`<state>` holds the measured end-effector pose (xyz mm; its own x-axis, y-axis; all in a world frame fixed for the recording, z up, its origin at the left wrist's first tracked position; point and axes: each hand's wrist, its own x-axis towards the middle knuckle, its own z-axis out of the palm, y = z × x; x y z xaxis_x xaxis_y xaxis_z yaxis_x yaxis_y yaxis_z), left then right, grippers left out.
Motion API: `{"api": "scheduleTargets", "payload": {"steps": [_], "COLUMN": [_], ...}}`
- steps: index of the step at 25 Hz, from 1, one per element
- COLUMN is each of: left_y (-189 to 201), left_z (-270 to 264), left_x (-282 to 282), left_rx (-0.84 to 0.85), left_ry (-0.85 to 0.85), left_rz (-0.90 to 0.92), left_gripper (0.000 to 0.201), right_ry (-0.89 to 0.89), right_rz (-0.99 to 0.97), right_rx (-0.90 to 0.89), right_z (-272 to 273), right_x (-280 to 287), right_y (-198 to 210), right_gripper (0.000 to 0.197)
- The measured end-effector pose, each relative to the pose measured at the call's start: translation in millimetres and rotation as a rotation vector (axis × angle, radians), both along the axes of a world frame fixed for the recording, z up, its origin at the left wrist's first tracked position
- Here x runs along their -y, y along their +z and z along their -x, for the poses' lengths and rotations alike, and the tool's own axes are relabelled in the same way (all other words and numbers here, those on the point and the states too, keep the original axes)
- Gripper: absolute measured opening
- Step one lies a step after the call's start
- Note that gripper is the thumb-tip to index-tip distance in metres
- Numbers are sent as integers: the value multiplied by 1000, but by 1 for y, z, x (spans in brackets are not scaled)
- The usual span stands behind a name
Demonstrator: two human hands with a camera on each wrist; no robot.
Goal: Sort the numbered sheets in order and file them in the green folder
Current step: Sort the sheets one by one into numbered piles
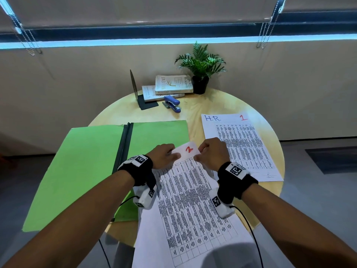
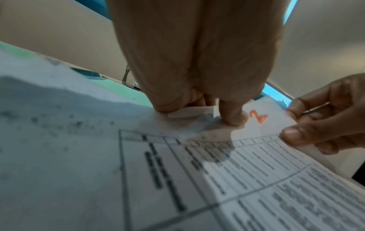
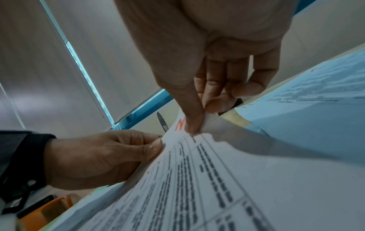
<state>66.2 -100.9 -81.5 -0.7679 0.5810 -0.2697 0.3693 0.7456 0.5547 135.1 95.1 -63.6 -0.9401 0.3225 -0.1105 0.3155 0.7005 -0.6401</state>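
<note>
Both hands hold up a printed sheet marked with a red 2 (image 1: pixel 188 190) above the table's near edge. My left hand (image 1: pixel 166 154) pinches its top left part, thumb on top (image 2: pixel 233 115). My right hand (image 1: pixel 209 152) pinches the top right corner (image 3: pixel 194 123); at least one more sheet lies under sheet 2 in the grip. The sheet marked H.R. and 1 (image 1: pixel 239 144) lies flat on the table to the right. The green folder (image 1: pixel 83 167) lies open on the left, its dark spine (image 1: pixel 124 144) up the middle.
At the back of the round wooden table (image 1: pixel 193 109) are two stacked books (image 1: pixel 170 87), a blue stapler (image 1: pixel 172 103), a dark bookend (image 1: pixel 139 93) and a potted plant (image 1: pixel 201 70). The folder overhangs the table's left edge.
</note>
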Motion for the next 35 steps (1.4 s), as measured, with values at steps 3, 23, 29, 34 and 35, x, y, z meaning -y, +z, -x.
{"api": "scheduleTargets", "payload": {"steps": [3,23,29,34,35], "left_y": [-1,2,2,3,3], "left_z": [3,0,-2,-3,-3], "left_x": [7,4,6,8,7], "left_rx": [44,18,91,75,68], "left_ry": [-22,-72,-85,-62,-53], "left_rz": [-22,88,3,10,27], "left_gripper": [58,34,31,37,38], "right_ry": [-12,-400,-299,-170,-141], "right_rz": [-21,-74,-237,-291,-290], "right_rx": [-37,-85,59,174,210], "right_z": [-2,-15,28,50,51], "right_x": [-5,-192,-210,-194,-190], "right_y": [3,11,13,-2,-4], "right_gripper": [18,15,19,34,35]}}
